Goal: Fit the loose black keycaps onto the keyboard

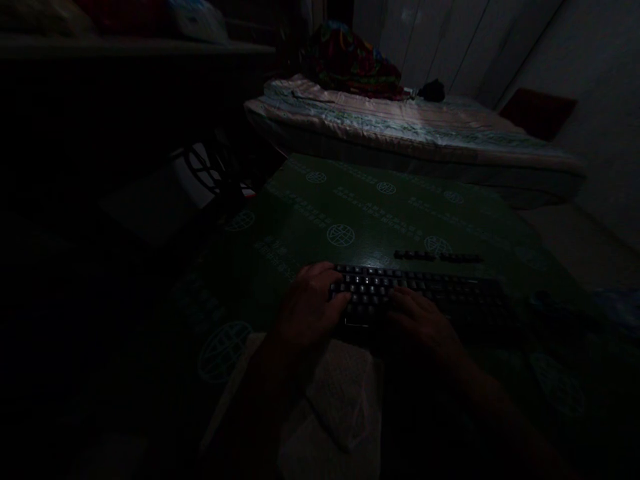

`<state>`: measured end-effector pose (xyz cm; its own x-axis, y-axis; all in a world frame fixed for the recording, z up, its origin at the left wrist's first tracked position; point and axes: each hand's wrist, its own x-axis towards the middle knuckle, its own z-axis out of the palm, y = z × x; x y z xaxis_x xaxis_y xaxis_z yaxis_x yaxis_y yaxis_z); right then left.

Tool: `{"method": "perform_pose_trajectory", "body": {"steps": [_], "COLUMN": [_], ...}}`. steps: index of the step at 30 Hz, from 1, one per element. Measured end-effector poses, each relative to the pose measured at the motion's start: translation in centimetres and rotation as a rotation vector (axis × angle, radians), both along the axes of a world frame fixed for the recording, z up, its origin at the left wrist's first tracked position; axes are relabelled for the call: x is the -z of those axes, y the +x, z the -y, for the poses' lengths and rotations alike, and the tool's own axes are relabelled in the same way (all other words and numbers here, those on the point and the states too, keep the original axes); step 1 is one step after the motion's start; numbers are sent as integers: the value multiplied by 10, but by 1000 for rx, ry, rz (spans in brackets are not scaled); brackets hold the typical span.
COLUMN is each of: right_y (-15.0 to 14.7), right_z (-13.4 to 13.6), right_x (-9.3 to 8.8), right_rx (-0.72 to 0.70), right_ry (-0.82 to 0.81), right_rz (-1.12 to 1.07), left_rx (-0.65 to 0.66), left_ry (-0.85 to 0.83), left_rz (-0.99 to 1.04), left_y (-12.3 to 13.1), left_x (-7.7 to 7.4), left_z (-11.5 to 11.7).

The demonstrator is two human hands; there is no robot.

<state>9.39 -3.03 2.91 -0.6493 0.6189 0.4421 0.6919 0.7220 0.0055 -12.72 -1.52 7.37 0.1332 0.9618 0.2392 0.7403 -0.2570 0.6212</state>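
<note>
A black keyboard lies on a dark green printed board. My left hand is closed around the keyboard's left end, its thumb resting over the keys and its fingers at the far left corner. Over the middle keys is my right hand, fingers drawn together with the tips down at the key rows. Whatever those fingertips hold, if anything, is hidden in the dark. Behind the keyboard, small black pieces that look like keycaps stand in a line.
A pale cloth lies in front of the keyboard, under my left forearm. A dark object sits right of the keyboard. Beyond the board is a bed with a dark red patterned blanket. A shelf edge is at upper left.
</note>
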Motion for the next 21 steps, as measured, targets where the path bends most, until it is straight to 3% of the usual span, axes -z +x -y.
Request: {"method": "perform_pose_trajectory", "body": {"steps": [8, 13, 21], "right_y": [-8, -12, -13], "right_z": [6, 6, 6], "right_x": [16, 17, 28], "right_rx": [20, 30, 59], "right_ry": [-99, -160, -137], "right_rz": [-91, -112, -185], "left_rx": [12, 70, 44], "left_ry": [98, 92, 92], "left_rz": [-67, -126, -162], "left_y": [2, 6, 5], "left_x": [43, 47, 52], "left_z": [32, 33, 35]}}
